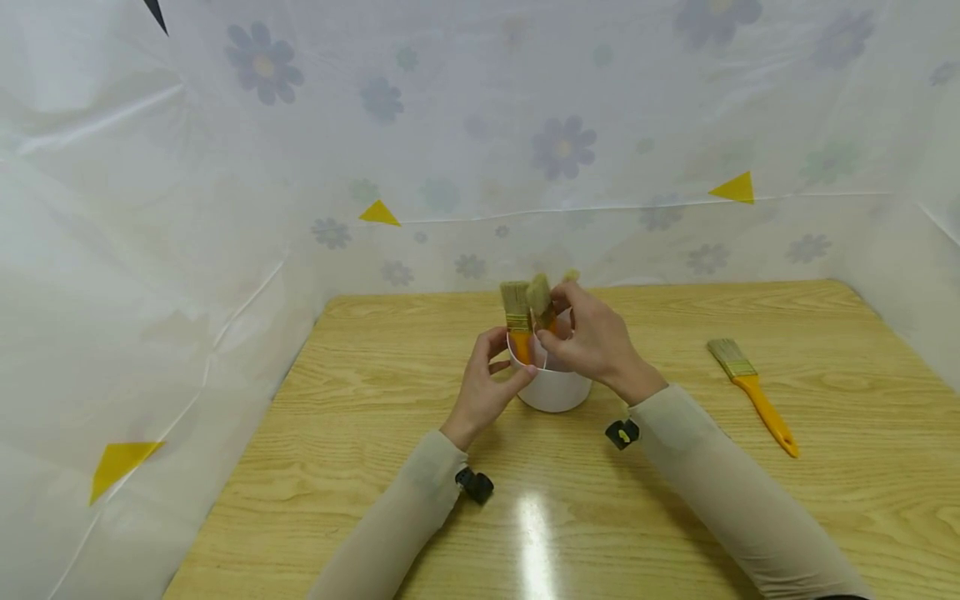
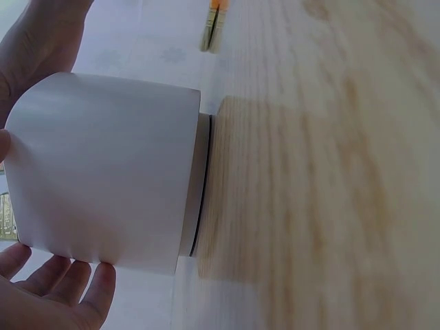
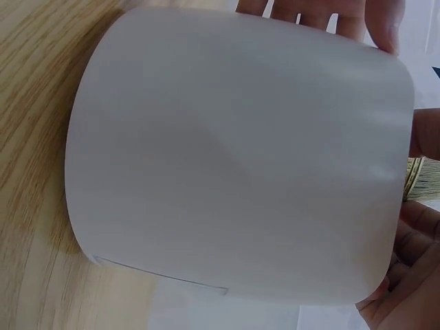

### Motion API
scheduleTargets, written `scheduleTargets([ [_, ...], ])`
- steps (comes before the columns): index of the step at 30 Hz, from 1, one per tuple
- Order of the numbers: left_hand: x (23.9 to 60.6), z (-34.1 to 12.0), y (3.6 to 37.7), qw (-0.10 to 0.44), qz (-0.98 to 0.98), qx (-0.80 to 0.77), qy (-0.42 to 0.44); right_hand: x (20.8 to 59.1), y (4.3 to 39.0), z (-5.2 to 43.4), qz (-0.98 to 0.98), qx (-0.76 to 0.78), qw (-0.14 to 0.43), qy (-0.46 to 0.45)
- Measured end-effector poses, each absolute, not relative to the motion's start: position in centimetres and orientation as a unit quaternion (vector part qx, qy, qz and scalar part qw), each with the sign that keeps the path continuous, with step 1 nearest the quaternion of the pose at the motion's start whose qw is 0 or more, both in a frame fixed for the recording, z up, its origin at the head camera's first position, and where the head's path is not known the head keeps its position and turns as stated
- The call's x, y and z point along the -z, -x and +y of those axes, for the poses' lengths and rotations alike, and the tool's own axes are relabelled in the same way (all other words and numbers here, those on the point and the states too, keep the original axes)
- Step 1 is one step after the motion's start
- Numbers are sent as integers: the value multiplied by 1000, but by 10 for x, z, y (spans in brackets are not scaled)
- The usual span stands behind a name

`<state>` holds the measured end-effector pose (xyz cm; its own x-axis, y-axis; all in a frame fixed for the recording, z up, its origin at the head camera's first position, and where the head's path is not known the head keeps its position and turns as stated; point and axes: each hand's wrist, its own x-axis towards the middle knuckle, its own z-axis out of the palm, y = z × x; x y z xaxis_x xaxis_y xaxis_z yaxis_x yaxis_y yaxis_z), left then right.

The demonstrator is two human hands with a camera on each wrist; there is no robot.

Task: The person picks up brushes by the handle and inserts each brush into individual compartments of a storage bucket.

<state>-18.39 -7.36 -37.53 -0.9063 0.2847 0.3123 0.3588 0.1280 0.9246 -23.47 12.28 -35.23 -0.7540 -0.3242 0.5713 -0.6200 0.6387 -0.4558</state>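
A white cup stands on the wooden table with two orange-handled paintbrushes upright in it. My left hand curls round the cup's left side, thumb on its wall. My right hand is over the rim and pinches one brush near its ferrule. The other brush leans at the cup's left edge. The cup fills the left wrist view, with my left fingers beside it. In the right wrist view, bristles show past the cup.
A third orange-handled brush lies flat on the table to the right of the cup, also seen as the loose brush in the left wrist view. A flowered plastic sheet walls the table at the back and both sides.
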Motion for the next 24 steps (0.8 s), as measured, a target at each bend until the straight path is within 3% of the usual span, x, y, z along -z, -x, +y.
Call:
scheduleTargets([
  [24, 376, -74, 185, 36, -751, 622, 221, 357, 234, 126, -876, -328, 232, -266],
])
